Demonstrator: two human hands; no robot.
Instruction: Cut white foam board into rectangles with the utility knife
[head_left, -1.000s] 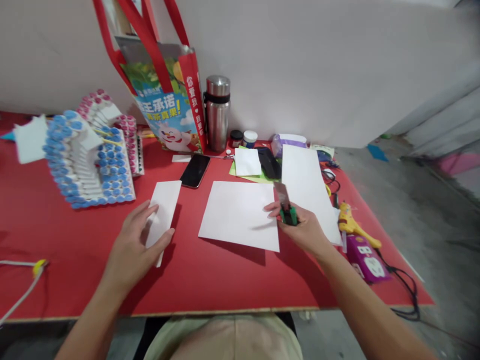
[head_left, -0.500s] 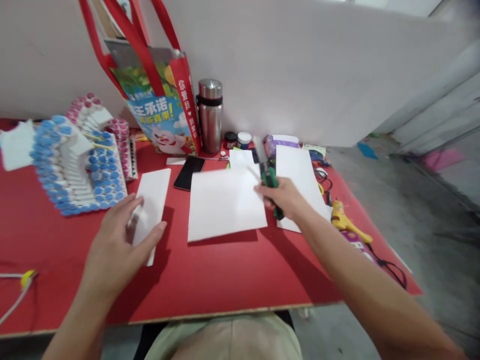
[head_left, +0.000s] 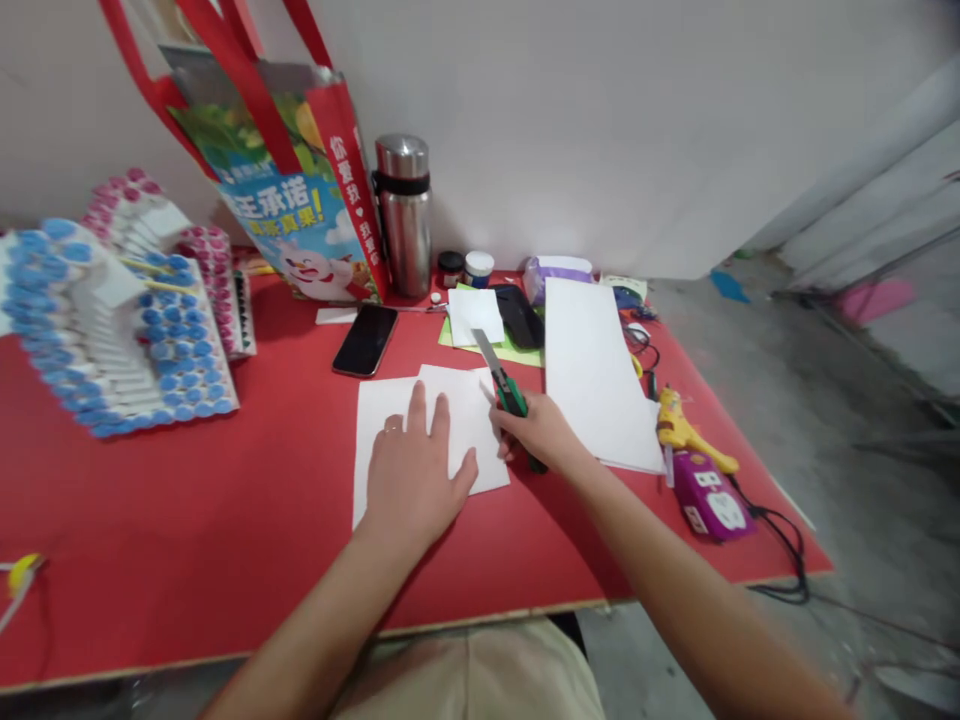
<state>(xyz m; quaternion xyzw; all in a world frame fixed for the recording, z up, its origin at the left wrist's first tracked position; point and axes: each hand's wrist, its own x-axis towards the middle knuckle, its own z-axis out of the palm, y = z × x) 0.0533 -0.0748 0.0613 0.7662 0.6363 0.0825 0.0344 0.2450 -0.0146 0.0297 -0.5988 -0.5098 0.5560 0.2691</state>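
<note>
My left hand (head_left: 412, 475) lies palm down with fingers spread on white sheets (head_left: 465, 385) in the middle of the red table. The sheets overlap, and the hand hides part of them. My right hand (head_left: 541, 430) is wrapped round a green and black utility knife (head_left: 511, 396), just at the right edge of the sheets. Its long blade is out and points up and to the left. Something thin and pale shows beside the right fingers, too small to make out. A larger white board (head_left: 589, 370) lies to the right of the knife.
On the left stands a model with blue round pieces (head_left: 172, 330). A phone (head_left: 365, 340), a shopping bag (head_left: 300, 220) and a steel flask (head_left: 409, 220) are towards the wall. A yellow glue gun (head_left: 686, 430) and a purple power block (head_left: 712, 500) lie at the right edge.
My left hand has moved right, from a narrow white piece onto the middle sheets. That piece has left its spot on the left. My right hand has come slightly down with the utility knife.
</note>
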